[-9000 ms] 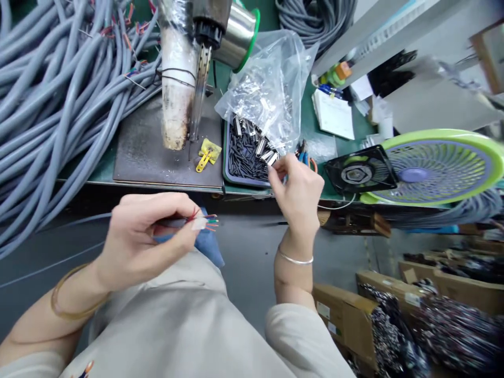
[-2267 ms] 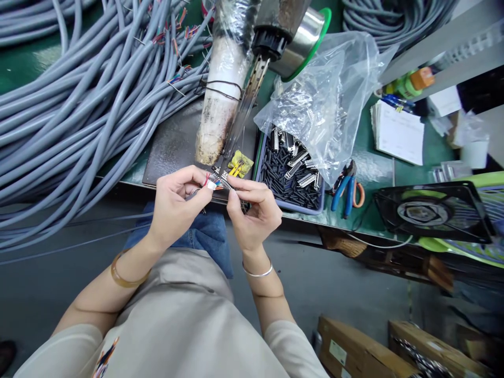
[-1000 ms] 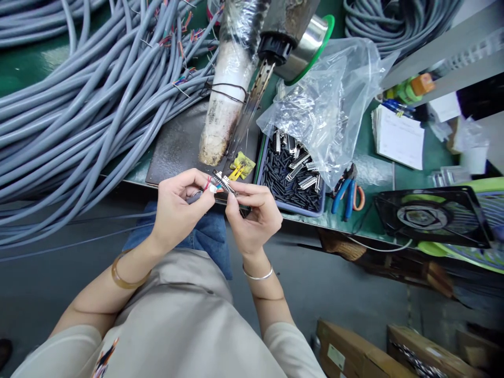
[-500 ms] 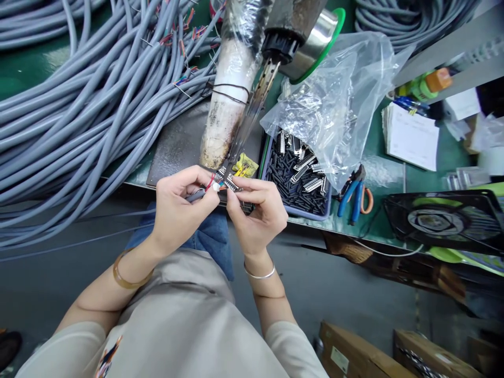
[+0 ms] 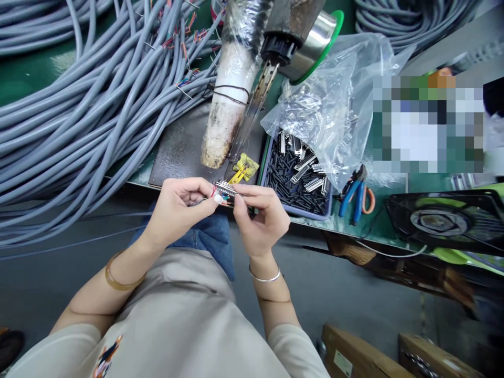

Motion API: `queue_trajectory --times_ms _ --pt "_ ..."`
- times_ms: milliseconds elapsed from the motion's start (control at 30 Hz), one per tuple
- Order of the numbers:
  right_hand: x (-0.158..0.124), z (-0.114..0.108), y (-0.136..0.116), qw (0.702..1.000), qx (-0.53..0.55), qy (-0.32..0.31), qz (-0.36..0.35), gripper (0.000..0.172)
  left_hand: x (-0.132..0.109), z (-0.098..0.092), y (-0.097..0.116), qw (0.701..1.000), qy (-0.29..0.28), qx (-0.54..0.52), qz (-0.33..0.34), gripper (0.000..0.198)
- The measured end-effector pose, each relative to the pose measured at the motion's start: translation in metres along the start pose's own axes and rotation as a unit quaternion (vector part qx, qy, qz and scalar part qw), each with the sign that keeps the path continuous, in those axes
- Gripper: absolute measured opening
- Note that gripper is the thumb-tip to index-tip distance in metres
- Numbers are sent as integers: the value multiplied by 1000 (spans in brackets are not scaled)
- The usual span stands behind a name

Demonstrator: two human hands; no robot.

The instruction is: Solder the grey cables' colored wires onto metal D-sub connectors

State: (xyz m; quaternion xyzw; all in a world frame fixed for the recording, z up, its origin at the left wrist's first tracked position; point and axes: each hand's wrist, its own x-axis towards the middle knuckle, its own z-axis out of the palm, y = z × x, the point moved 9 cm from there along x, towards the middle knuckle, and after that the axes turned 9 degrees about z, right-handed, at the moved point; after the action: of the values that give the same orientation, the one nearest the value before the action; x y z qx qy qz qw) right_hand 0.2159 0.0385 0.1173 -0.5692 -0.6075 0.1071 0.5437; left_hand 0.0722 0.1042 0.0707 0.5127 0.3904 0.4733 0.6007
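My left hand (image 5: 177, 210) is closed on the end of a grey cable, which is mostly hidden by the fingers. Thin coloured wires (image 5: 225, 197) come out at its fingertips, beside a metal multi-pin connector (image 5: 226, 188). Thumb and fingers of my right hand (image 5: 263, 216) pinch the connector's right end. Just above the connector, a soldering iron (image 5: 258, 97) points down, apart from it. A crumpled yellow piece (image 5: 244, 167) lies behind the right fingers. I cannot tell which wires are joined to the pins.
Grey cables (image 5: 98, 115) cover the left of the green bench. A wrapped hose (image 5: 232, 89) hangs beside the iron. A blue tray (image 5: 326, 210) holds connectors and black sleeves, partly under a plastic bag (image 5: 334, 105). Cutters (image 5: 356, 197), a solder spool (image 5: 311, 47) and a fan (image 5: 441, 219) are rightward.
Both hands have drawn slightly toward my body and tilted the connector, so its row of pins shows more. The connector has come away from the soldering iron's tip.
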Motion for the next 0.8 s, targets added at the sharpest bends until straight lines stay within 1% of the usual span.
queue_trajectory --times_ms 67,100,133,233,267,300,333,400,433,500,600,667,800 --pt "1 0 11 993 56 -41 91 10 -3 1 -2 999 -5 -29 -22 16" --pt "0 -3 12 990 67 -50 115 8 -4 0 -3 999 -3 -38 -28 16" --pt "-1 -8 10 989 69 -43 121 6 -5 -1 -3 999 2 -45 -30 16" --pt "-5 -39 -4 992 75 60 82 11 -8 -2 -3 998 13 -53 -23 18" --pt "-8 -46 -6 990 80 83 77 14 -8 -3 -3 998 16 -54 -20 18" --pt "-10 -50 -6 989 82 94 81 19 -9 -3 -3 998 19 -53 -17 17" --pt "-11 -50 -5 989 78 91 89 23 -9 -3 -3 998 20 -53 -16 16" --pt "-13 -43 -3 993 40 63 92 27 -9 -3 -4 998 20 -56 -14 14" --pt "-13 -38 -3 995 17 49 81 27 -9 -4 -4 998 20 -58 -13 14" --pt "-13 -25 -5 999 -21 14 44 22 -9 -4 -4 998 22 -57 -7 15" --pt "-11 -6 -6 999 -28 -28 5 16 -6 -5 -4 999 24 -45 2 12" --pt "-9 0 -5 999 -24 -27 -3 15 -4 -5 -4 999 31 -32 9 11" --pt "-7 4 -3 999 -26 -10 -18 17 0 -6 -3 998 50 -9 25 12"
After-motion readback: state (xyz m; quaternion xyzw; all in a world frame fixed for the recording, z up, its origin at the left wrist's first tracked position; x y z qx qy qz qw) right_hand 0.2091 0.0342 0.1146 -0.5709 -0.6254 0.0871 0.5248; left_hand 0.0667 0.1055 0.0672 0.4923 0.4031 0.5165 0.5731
